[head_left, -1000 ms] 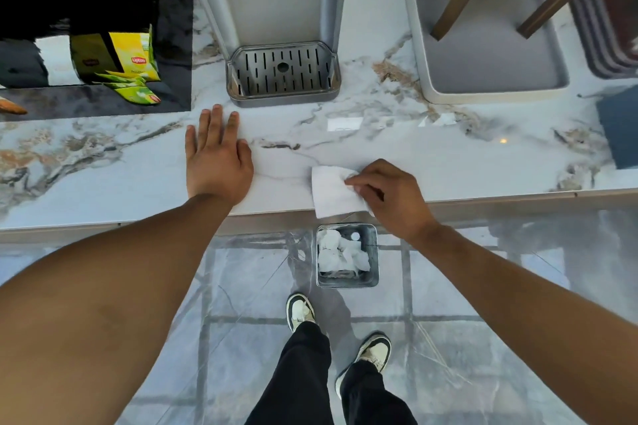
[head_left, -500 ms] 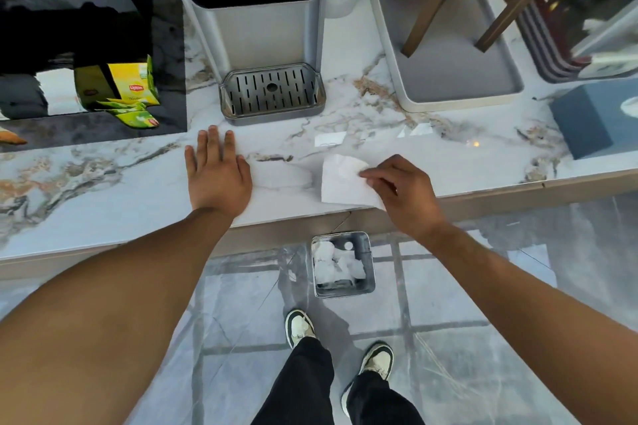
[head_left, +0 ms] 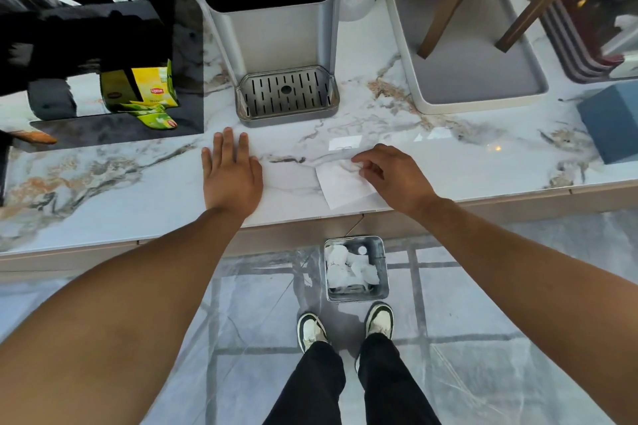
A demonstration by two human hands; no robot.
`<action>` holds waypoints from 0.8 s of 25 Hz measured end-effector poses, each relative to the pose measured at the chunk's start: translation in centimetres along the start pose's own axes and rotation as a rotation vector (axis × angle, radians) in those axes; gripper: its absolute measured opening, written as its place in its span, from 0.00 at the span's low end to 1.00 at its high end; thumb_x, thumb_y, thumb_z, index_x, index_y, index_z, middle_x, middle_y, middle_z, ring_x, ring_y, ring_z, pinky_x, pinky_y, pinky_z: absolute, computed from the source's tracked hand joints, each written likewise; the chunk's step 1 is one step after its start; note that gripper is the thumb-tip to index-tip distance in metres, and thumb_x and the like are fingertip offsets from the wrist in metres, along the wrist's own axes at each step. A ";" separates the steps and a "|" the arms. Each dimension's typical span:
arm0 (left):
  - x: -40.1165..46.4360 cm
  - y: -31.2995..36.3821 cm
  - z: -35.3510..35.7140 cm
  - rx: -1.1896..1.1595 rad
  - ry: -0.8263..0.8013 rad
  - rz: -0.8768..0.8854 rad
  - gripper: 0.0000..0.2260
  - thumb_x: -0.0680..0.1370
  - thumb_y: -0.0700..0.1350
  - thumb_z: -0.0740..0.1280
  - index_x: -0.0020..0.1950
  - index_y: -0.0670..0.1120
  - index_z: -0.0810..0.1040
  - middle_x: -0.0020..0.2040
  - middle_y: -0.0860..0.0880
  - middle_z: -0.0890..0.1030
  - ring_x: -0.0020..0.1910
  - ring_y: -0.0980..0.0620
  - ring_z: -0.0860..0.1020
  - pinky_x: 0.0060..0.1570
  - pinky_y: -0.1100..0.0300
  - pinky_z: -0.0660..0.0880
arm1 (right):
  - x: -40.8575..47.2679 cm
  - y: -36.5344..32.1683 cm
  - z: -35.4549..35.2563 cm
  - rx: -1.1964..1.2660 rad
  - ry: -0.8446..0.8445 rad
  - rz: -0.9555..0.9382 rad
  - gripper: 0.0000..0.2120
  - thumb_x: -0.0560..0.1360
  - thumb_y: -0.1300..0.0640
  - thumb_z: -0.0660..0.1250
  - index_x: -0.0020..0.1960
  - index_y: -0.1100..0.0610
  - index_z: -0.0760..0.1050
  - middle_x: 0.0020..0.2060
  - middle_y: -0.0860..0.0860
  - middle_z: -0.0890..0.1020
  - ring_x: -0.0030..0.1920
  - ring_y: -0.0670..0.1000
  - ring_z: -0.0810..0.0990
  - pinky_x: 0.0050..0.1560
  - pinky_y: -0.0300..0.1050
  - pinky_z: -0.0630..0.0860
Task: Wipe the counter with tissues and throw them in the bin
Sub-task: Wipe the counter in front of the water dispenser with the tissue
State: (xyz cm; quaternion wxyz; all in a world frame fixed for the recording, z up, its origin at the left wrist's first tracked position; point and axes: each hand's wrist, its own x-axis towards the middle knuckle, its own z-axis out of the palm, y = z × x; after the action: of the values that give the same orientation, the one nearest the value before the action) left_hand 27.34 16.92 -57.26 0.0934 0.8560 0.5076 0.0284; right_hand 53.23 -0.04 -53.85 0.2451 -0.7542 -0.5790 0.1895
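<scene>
A white tissue (head_left: 341,185) lies flat on the marble counter (head_left: 103,183), close to its front edge. My right hand (head_left: 390,176) rests on the tissue's right side, fingertips pinching its upper corner. My left hand (head_left: 229,172) lies flat, palm down, on the counter to the left of the tissue, fingers apart and holding nothing. On the floor below the counter edge stands a small square metal bin (head_left: 357,269) with several crumpled white tissues inside.
A grey water dispenser (head_left: 272,28) with a drip tray (head_left: 286,95) stands behind my hands. Yellow tea packets (head_left: 152,93) sit at the back left, a white tray (head_left: 476,93) with wooden legs at the back right, a blue box (head_left: 614,121) at far right. My shoes (head_left: 345,328) stand by the bin.
My right hand has slid the tissue a little farther from the counter edge and now pinches its upper corner. My left hand stays flat in place. The camera has tilted upward.
</scene>
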 end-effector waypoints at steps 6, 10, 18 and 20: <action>0.2 0.9 -1.3 -0.003 -0.045 -0.033 0.24 0.83 0.49 0.52 0.79 0.44 0.59 0.81 0.41 0.55 0.81 0.42 0.51 0.79 0.44 0.48 | -0.1 0.7 -0.9 0.116 0.113 0.027 0.10 0.76 0.59 0.70 0.57 0.51 0.80 0.43 0.47 0.78 0.42 0.45 0.76 0.49 0.31 0.70; -0.8 2.1 -3.4 -0.058 -0.008 -0.052 0.20 0.82 0.46 0.59 0.71 0.39 0.70 0.73 0.37 0.70 0.73 0.37 0.66 0.73 0.45 0.62 | -0.6 1.6 -3.1 0.119 0.184 0.026 0.08 0.77 0.59 0.69 0.56 0.53 0.81 0.44 0.50 0.79 0.41 0.46 0.77 0.49 0.33 0.71; -5.8 9.1 -5.4 -0.231 0.011 -0.052 0.11 0.79 0.40 0.63 0.44 0.37 0.82 0.47 0.37 0.81 0.47 0.37 0.78 0.46 0.49 0.77 | -2.9 2.6 -5.6 0.044 0.103 0.272 0.07 0.76 0.58 0.69 0.54 0.57 0.81 0.46 0.54 0.81 0.44 0.53 0.81 0.51 0.46 0.77; -6.0 10.5 -5.4 -0.275 -0.030 -0.071 0.10 0.79 0.39 0.63 0.43 0.38 0.83 0.46 0.37 0.81 0.45 0.37 0.79 0.45 0.50 0.77 | -3.3 2.8 -5.6 0.022 0.064 0.357 0.08 0.76 0.57 0.68 0.54 0.57 0.81 0.47 0.55 0.82 0.48 0.56 0.81 0.52 0.46 0.76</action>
State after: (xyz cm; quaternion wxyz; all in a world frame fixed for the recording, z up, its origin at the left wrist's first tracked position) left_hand 32.77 7.45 -49.68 0.2186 0.8169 0.5275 0.0814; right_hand 57.76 -4.68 -50.94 0.2343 -0.8479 -0.4256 0.2123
